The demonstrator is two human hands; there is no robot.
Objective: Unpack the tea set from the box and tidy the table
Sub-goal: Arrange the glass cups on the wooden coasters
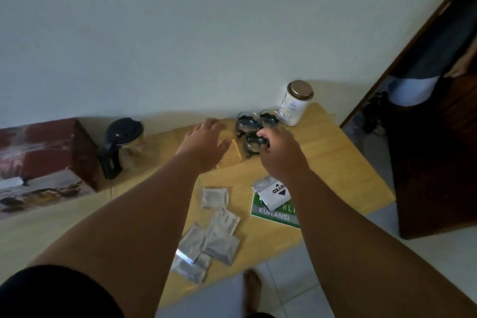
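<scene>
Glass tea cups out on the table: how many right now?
3. Two cups sit side by side before the white jar; the third is nearer, under the right hand. More may be hidden behind the hands.

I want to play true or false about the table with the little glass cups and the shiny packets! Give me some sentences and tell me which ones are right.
1. Three small glass cups with dark holders stand together near the wall. True.
2. The right hand touches the nearest cup. True.
3. The white jar with a brown lid lies on its side. False: it stands upright, beside the cups.
4. The glass teapot with a black lid and handle is in the left hand. False: the teapot stands alone by the dark red box; that hand is spread open.
5. The silver foil packets lie on the yellow wooden table. True.
</scene>
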